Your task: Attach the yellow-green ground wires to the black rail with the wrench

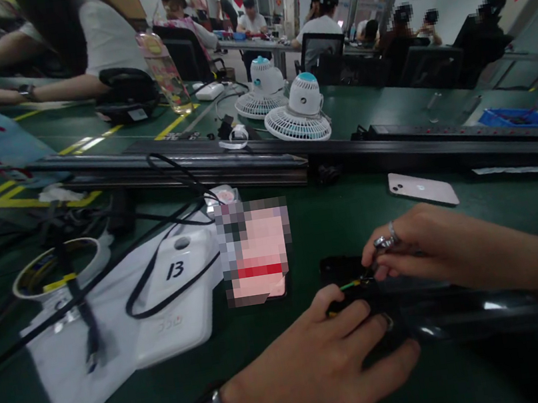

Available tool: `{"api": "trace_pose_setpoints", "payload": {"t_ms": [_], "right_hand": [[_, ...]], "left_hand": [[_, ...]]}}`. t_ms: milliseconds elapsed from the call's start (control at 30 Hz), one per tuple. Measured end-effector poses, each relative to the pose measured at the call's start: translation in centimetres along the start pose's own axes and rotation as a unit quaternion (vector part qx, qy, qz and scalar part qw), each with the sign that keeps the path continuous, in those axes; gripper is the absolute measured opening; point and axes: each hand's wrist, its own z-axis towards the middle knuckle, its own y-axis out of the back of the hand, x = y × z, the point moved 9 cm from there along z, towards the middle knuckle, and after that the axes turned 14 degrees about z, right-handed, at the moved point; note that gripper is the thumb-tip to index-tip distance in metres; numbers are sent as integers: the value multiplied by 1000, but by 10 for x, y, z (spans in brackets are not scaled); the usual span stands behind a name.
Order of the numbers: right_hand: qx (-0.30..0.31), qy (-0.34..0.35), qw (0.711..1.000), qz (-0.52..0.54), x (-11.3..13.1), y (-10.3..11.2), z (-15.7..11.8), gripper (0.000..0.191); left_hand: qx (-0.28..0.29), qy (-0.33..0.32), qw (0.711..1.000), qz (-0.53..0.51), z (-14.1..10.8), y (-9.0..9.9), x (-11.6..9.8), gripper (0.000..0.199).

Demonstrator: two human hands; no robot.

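Observation:
My left hand (333,360) reaches in low from the left, its fingers curled over a dark, flat device (334,266) on the green table. Much of this device is lost in shadow and under my hands. From the tip of my left thumb, a thin green and yellow strip (349,285), perhaps a wire, runs to my right fingertips. My right hand (422,249) comes from the right with thumb and fingers pinched together over the device. A shiny silver piece (384,243) shows at these fingers; what the pinch holds is too small to name.
Left of my hands lie a pink-screened phone (261,250), a white case marked 13 (178,269), black cables and a tape roll (56,267). A pale pink phone (423,188) lies behind my right hand. Beyond the black rail (243,165) stand two white fans (297,120); people sit farther back.

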Motion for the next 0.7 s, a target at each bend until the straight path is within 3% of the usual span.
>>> {"api": "trace_pose_setpoints", "payload": {"t_ms": [300, 500, 700], "right_hand": [[-30, 14, 999, 11, 5, -7, 1, 19], [-118, 22, 992, 51, 8, 10, -1, 22], [-138, 26, 988, 62, 8, 13, -2, 15]], "left_hand": [[-4, 3, 1000, 5, 0, 1, 0, 30], [2, -3, 1000, 11, -1, 2, -1, 31], [-3, -4, 1000, 15, -2, 2, -1, 31]]}}
